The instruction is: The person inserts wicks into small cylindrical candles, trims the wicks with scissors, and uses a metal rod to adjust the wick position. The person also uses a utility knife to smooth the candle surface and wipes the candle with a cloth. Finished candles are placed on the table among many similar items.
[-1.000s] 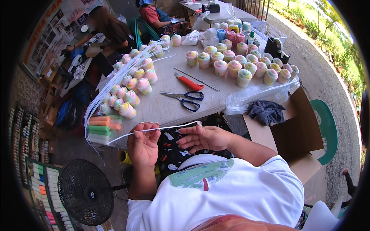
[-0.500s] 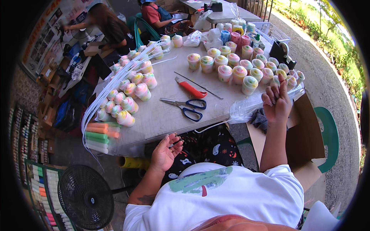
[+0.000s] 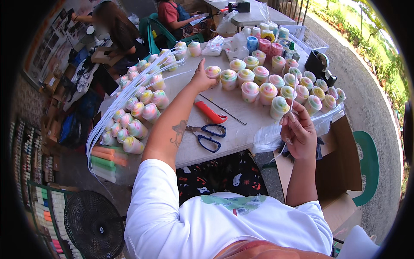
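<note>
My left hand [image 3: 203, 79] reaches across the table, thumb and fingers spread around the side of a pastel swirl-topped cup candle [image 3: 212, 71]; whether it touches the cup I cannot tell. In my right hand [image 3: 298, 133], raised over the near right edge, a thin white wick [image 3: 294, 94] is pinched between thumb and fingertips, its ends trailing above and below. Several more cup candles [image 3: 268, 91] stand beyond that hand. Below my left forearm lie scissors [image 3: 210, 137] with dark blue handles, a red-handled cutter [image 3: 210, 113] and a thin dark rod [image 3: 230, 114].
A bundle of long white wicks [image 3: 125, 88] drapes over candles with wicks [image 3: 150, 112] at left. Orange, green and white sticks [image 3: 103, 162] lie at the near left corner. A tape dispenser [image 3: 318, 64], open carton [image 3: 336, 159] and black fan [image 3: 94, 224] surround me. Two people sit beyond.
My left hand has moved from the near table edge far forward to a cup candle. My right hand has lowered slightly, and the wick in it now shows clearly.
</note>
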`<action>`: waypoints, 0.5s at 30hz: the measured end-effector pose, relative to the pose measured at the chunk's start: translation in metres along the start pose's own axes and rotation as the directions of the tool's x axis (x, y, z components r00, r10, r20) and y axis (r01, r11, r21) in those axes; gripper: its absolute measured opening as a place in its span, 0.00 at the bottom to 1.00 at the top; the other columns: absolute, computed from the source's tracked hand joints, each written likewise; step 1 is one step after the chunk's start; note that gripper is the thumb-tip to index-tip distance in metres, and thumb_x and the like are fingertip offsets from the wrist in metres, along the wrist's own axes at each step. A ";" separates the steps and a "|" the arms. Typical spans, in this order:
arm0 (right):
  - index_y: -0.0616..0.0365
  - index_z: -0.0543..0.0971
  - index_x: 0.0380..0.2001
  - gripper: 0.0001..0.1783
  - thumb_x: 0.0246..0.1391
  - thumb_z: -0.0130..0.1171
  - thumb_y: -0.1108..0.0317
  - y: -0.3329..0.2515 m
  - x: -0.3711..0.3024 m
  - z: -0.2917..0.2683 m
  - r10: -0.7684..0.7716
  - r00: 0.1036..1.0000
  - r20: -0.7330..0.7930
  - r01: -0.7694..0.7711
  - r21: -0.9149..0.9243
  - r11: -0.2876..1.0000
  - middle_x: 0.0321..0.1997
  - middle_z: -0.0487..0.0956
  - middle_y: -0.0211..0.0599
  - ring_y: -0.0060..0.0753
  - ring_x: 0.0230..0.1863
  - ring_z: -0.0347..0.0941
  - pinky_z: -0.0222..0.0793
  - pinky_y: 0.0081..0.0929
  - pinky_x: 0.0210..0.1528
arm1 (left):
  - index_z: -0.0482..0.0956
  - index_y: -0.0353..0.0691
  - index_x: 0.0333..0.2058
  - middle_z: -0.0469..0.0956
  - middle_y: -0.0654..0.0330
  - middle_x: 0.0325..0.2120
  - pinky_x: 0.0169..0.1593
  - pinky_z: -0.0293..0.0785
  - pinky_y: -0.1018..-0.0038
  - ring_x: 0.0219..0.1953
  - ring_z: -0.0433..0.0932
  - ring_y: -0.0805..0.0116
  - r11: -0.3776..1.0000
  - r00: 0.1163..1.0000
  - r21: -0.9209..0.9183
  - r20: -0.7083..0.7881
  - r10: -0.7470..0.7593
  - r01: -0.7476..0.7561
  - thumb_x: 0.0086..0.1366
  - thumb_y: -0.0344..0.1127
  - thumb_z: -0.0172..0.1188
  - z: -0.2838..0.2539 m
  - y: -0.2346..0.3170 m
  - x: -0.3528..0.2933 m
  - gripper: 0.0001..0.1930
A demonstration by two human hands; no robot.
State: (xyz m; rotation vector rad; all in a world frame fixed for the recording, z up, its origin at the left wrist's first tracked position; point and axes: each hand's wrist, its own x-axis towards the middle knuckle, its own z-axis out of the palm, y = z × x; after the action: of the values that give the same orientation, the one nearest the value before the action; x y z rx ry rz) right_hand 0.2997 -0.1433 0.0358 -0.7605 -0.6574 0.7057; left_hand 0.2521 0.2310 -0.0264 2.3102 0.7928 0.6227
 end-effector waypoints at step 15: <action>0.64 0.78 0.36 0.06 0.53 0.60 0.80 0.052 -0.009 0.067 -0.193 0.904 0.380 0.412 -0.663 0.625 0.28 0.77 0.31 0.21 0.27 0.71 0.65 0.14 0.29 | 0.68 0.43 0.50 0.75 0.57 0.44 0.48 0.79 0.59 0.46 0.78 0.58 -0.028 0.989 -0.999 0.038 -0.143 0.034 0.66 0.54 0.53 -0.093 0.065 -0.205 0.24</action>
State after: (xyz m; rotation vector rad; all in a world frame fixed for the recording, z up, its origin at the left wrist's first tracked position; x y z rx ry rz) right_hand 0.2285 -0.0974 0.0295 -1.2645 -1.3437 0.1909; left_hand 0.0759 0.0891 0.0362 0.7635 0.2279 0.8274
